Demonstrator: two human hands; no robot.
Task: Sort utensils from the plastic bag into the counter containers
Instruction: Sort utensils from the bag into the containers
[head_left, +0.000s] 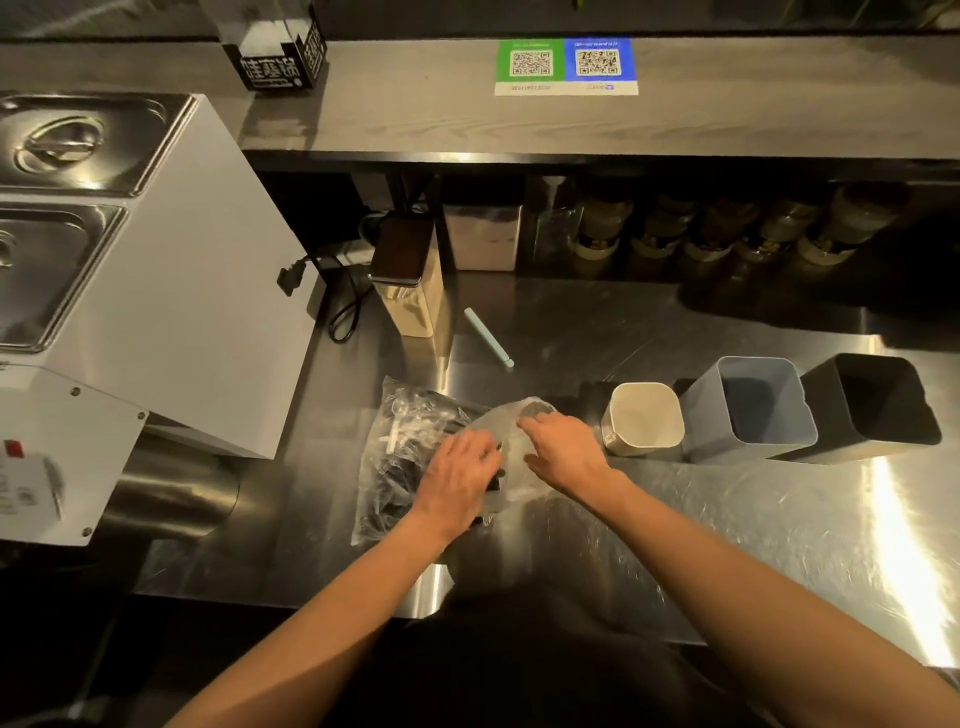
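you're opening the plastic bag of utensils on the desk, left of the containers: right hand spreading flat on it, left hand bending over it, grip unclear. next needs one utensil pinched out.

I seem to be working behind the service counter of a café or food shop. My left hand and right hand are over a steel counter. Left of the left hand stands a white unit with lidded steel pans. Beyond both hands, a ledge carries green and blue QR stickers, with a row of jars beneath it.
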